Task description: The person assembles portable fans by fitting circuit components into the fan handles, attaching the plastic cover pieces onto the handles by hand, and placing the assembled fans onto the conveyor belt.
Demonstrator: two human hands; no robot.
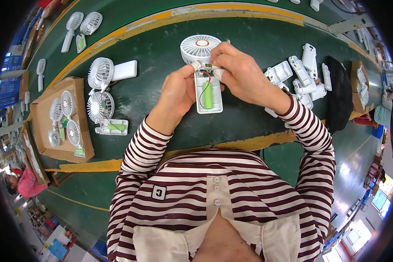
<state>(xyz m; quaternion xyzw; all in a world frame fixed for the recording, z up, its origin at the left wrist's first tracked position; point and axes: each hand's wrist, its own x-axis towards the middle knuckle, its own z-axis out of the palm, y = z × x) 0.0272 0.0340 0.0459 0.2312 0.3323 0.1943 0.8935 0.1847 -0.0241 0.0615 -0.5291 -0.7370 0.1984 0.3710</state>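
Note:
Between my hands is a white handheld fan [201,46] with a round grille. Its handle shell [209,107] lies open toward me, baring a green battery cell [208,95], a small circuit board and red and black wires. My left hand [179,89] grips the left side of the fan at its neck, thumb on top. With fingers closed, my right hand [238,70] pinches the right side of the neck; finger covers show on some fingertips. Whether a small part sits between the right fingers is hidden.
At left stand assembled fans [101,73], an opened fan [101,107] and a cardboard tray [86,148] of fans. White handle shells [301,74] are heaped at right, beside a dark cloth [338,96] and a cardboard box [356,100]. More fans [74,22] rest beyond the yellow edge.

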